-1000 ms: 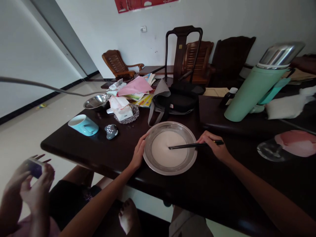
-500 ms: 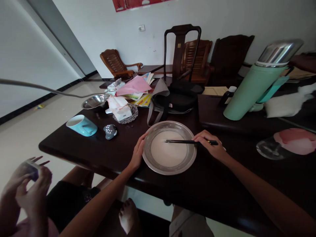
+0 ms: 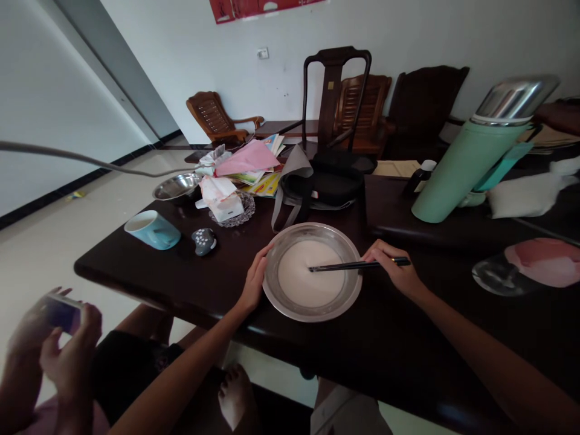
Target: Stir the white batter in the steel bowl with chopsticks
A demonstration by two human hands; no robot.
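Observation:
A wide metal bowl [image 3: 312, 313] stands on the dark table, holding a smooth whitish liquid [image 3: 312, 287]. My left hand [image 3: 254, 283] grips the bowl's left rim, its fingers pressed along the outside. Over the right rim, my right hand [image 3: 396, 269] is closed around a pair of dark chopsticks [image 3: 347, 266]. They lie nearly level, held close together, and their tips dip into the liquid near the bowl's middle.
On the table's left are a blue mug [image 3: 153, 231], a grey game controller [image 3: 204, 241], a tissue pack [image 3: 224, 202] and a steel basin [image 3: 177, 188]. A black bag [image 3: 335, 175] lies behind the bowl. A green thermos [image 3: 471, 157] stands right. Another person's hands hold a phone [image 3: 64, 314].
The chopstick tips have shifted slightly right and down within the liquid, and my right hand has moved a little right. My left hand stays on the rim. The other person's phone is turned differently.

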